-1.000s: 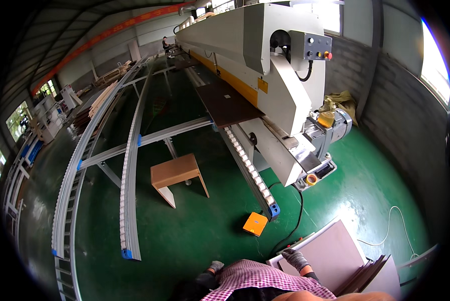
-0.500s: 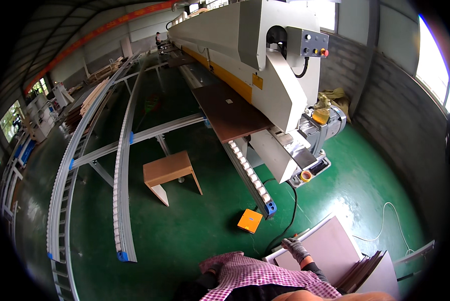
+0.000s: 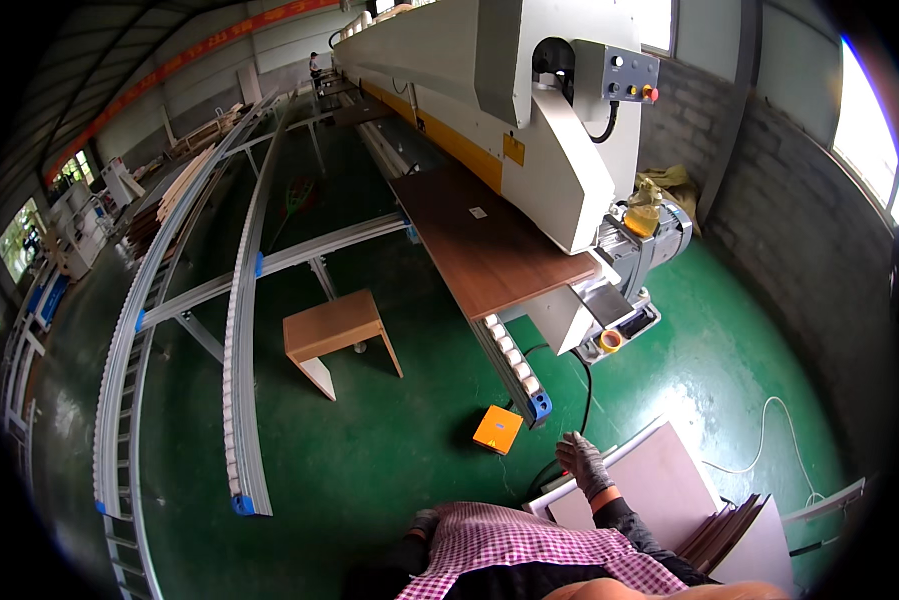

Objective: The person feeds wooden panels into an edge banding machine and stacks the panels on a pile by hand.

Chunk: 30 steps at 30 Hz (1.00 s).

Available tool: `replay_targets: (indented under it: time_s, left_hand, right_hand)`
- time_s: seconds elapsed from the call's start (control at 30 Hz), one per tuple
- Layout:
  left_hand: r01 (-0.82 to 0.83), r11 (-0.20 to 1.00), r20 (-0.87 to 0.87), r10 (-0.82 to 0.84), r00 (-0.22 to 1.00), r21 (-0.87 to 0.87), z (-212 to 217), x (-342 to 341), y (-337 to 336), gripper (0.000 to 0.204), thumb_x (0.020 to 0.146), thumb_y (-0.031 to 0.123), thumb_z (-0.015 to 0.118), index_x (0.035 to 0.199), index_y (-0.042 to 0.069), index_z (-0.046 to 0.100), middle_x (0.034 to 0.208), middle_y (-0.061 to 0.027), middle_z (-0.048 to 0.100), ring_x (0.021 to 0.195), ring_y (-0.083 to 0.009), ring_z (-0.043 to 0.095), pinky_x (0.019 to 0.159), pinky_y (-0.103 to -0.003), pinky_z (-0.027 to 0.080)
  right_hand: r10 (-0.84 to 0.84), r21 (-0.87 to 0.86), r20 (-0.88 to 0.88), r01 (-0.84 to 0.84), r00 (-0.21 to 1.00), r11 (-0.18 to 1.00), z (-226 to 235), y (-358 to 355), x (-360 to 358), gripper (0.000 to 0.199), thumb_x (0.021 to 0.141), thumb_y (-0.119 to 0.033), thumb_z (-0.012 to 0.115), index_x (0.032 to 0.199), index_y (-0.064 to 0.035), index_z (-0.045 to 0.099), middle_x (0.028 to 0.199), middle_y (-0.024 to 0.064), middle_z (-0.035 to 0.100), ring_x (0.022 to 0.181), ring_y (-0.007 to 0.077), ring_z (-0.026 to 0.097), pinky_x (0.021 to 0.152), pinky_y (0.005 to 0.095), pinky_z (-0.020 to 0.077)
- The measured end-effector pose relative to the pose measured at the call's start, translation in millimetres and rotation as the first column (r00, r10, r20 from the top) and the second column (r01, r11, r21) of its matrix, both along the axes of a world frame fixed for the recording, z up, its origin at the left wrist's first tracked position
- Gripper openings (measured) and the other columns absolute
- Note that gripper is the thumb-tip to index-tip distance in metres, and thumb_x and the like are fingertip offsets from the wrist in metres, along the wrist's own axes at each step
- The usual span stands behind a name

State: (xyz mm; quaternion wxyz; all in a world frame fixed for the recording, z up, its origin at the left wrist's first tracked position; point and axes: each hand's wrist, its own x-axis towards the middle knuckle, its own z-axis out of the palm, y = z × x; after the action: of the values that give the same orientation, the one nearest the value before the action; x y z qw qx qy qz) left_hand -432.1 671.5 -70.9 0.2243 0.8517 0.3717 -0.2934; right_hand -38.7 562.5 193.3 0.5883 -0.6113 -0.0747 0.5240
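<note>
My right hand point(image 3: 585, 467), in a grey glove, is held in the air near the stack's white edge with its fingers stretched out and nothing in them. Low in the picture, my left hand point(image 3: 425, 521), also gloved, is at the side of my checked apron point(image 3: 529, 540); its fingers are too dark to make out. Ahead, a long brown board point(image 3: 504, 240) with a small white label lies along the edge of the machine point(image 3: 559, 150). Its near end juts over a roller rail point(image 3: 509, 350), and neither hand touches it.
A pale panel stack point(image 3: 659, 470) is at my right, beside several brown boards point(image 3: 729, 530). An orange box point(image 3: 498, 430) lies on the floor by the rail's end. A small wooden stool point(image 3: 334, 322) stands among roller rails point(image 3: 244, 380). A black cable point(image 3: 586, 390) crosses the floor.
The brown board has slid toward me along the machine, covering more of the roller rail. My right hand has lifted off the stack's edge and moved forward, its fingers straightening.
</note>
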Motion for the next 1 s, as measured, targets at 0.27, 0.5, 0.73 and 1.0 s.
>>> replay_targets:
  time_s: [0.27,0.5,0.73,1.0]
  left_hand:
    - [-0.137,0.968,-0.061,0.153,0.986,0.209,-50,-48,23,0.024,0.088,0.028,0.057,0.098,0.012,0.071,0.108,-0.0122,0.069,0.097,-0.0311,0.066,0.082,-0.043,0.055]
    - [-0.879,0.217,0.586,0.806,-0.084,-0.425,-21,-22,59,0.022,0.087,0.011,0.062,0.106,0.002,0.066,0.105,-0.0088,0.068,0.092,-0.0216,0.064,0.081,-0.034,0.052]
    - [-0.822,0.416,0.803,0.59,-0.082,-0.389,147,25,140,0.032,0.088,0.006,0.06,0.118,-0.005,0.058,0.109,-0.0124,0.066,0.1,-0.0168,0.061,0.09,-0.028,0.048]
    - [-0.564,0.701,0.895,0.401,-0.194,-0.436,280,112,243,0.039,0.093,0.003,0.052,0.131,-0.003,0.048,0.131,-0.0173,0.055,0.122,-0.0218,0.052,0.106,-0.032,0.038]
  right_hand:
    - [0.101,0.144,-0.125,-0.083,0.987,0.986,20,52,-14,0.088,0.088,-0.069,0.045,0.152,-0.0155,0.017,0.156,0.0208,0.016,0.143,0.0385,0.018,0.115,0.0493,0.0172]
    - [0.06,0.229,-0.256,0.001,0.965,0.973,28,81,-16,0.096,0.082,-0.076,0.048,0.153,-0.0213,0.013,0.157,0.0173,0.014,0.144,0.036,0.013,0.116,0.0486,0.0106]
    - [-0.075,0.098,-0.205,0.097,0.976,0.99,33,86,-14,0.102,0.076,-0.078,0.054,0.151,-0.0169,0.021,0.156,0.0073,0.024,0.143,0.0309,0.017,0.115,0.0459,0.0098]
    - [-0.257,0.247,-0.617,0.493,0.744,0.834,45,54,-30,0.047,0.09,-0.039,0.065,0.124,-0.0076,0.054,0.125,0.0081,0.06,0.116,0.0275,0.056,0.104,0.0487,0.0427]
